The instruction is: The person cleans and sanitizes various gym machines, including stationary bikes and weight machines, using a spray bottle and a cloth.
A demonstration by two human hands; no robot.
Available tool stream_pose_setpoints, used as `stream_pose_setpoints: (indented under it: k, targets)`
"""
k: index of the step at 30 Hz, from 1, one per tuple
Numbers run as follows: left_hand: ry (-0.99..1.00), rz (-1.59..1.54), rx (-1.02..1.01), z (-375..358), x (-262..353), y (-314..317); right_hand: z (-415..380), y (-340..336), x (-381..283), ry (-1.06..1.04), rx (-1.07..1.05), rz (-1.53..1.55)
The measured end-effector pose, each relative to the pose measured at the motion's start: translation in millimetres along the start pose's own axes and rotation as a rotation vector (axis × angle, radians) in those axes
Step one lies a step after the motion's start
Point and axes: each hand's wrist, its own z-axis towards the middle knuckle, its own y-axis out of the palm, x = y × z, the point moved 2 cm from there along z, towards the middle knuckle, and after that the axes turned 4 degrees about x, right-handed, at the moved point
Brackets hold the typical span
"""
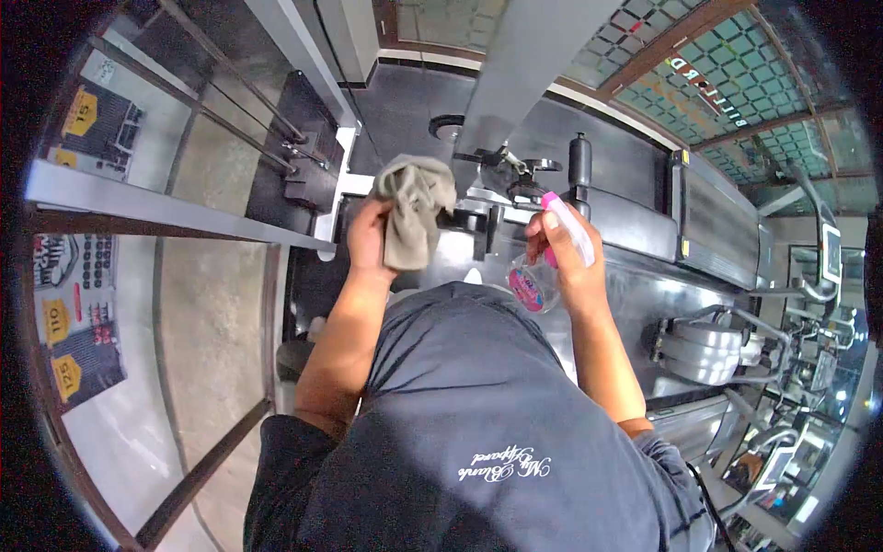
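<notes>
A crumpled grey-beige cloth [414,212] hangs from my left hand [368,241], whose fingers are closed on it; part of the hand is behind the cloth. My right hand [572,248] grips a spray bottle by its neck. The bottle [531,287] is clear with a pink label, and its pink and white spray head [568,227] points up and away from me. Both hands are raised in front of my dark shirt, apart from each other. Beyond them is a black and metal gym machine part [520,175].
A grey metal upright [529,74] rises ahead between the hands. A weight stack [308,152] and framed panels with posters [83,317] are at the left. A treadmill [722,221] and a rounded silver machine [704,351] stand at the right.
</notes>
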Motion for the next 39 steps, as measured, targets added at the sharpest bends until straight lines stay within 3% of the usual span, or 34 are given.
stream_pose_setpoints:
  k: [2,4,10,18,24,28,30,34,37,39]
  targets:
    - [0.041,0.132,-0.129,-3.9,-18.8,39.2,1.4,-19.6,0.0,0.018,-0.001,-0.03]
    - [0.106,0.21,-0.031,-5.8,-40.3,66.1,1.2,-35.2,1.9,0.027,-0.014,-0.039]
    - [0.242,0.227,-0.048,-8.3,-77.6,66.3,2.4,-57.5,10.6,0.027,-0.043,-0.002]
    - [0.373,0.51,0.109,0.9,-56.4,53.5,-1.0,-52.1,19.9,0.04,-0.04,0.009]
    - [0.663,0.616,-0.071,42.5,-35.9,109.3,-5.5,-47.0,20.6,0.055,-0.014,0.035]
    - [0.888,0.901,-0.036,49.4,-22.4,171.1,-1.0,-52.9,26.9,0.043,0.009,0.068]
    - [0.955,0.841,-0.115,63.3,-21.8,192.9,0.5,-60.7,31.6,0.068,0.007,0.069]
    - [1.195,0.869,-0.055,64.5,-14.6,258.7,5.5,-77.6,35.7,0.092,0.018,0.08]
    - [1.557,0.91,-0.106,84.3,-8.4,276.8,13.3,-95.5,33.1,0.082,-0.005,0.073]
    - [1.792,1.095,0.046,94.7,-12.6,279.1,19.7,-107.8,31.4,0.086,0.005,0.104]
